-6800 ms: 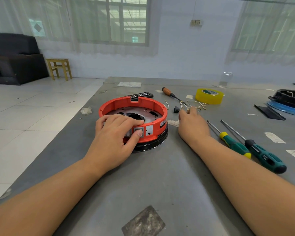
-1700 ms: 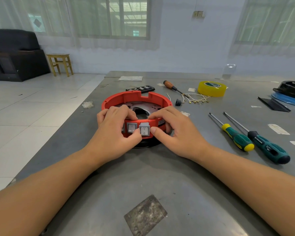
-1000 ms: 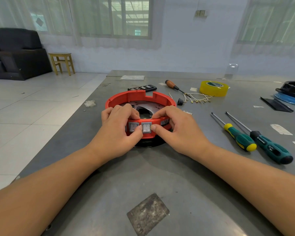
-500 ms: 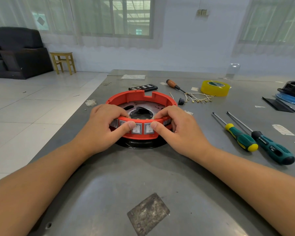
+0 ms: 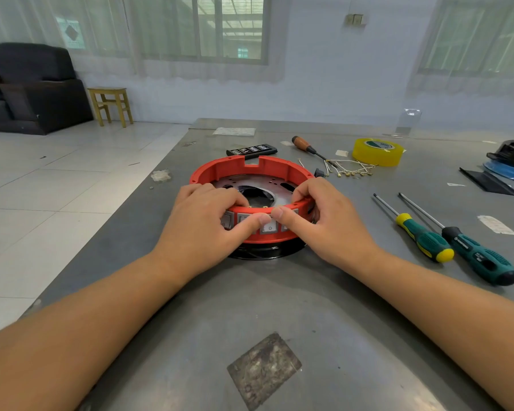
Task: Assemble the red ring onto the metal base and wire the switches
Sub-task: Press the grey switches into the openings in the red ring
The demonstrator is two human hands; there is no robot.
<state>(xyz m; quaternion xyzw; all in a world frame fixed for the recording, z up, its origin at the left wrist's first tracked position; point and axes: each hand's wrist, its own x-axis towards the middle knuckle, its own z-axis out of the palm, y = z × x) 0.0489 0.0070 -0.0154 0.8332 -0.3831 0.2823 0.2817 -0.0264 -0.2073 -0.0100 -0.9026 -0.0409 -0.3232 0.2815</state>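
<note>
Already red ring (image 5: pixel 220 173) sits on metal base (image 5: pixel 267 185); both hands' fingers (image 5: pixel 238 200) grasp ring, thumbs pressing switches (image 5: pixel 269 226); wires (image 5: pixel 350 169) unattached.

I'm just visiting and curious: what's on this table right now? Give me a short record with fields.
Main piece: red ring sitting on a metal base
Switches: grey, set in the ring's near wall
Left hand: grips the ring's near rim, thumb on a switch
Right hand: grips the rim beside it, thumb on the wall
Tools: two green screwdrivers to the right
Loose wires: behind the ring, untouched
Tape: yellow roll, far right
</note>
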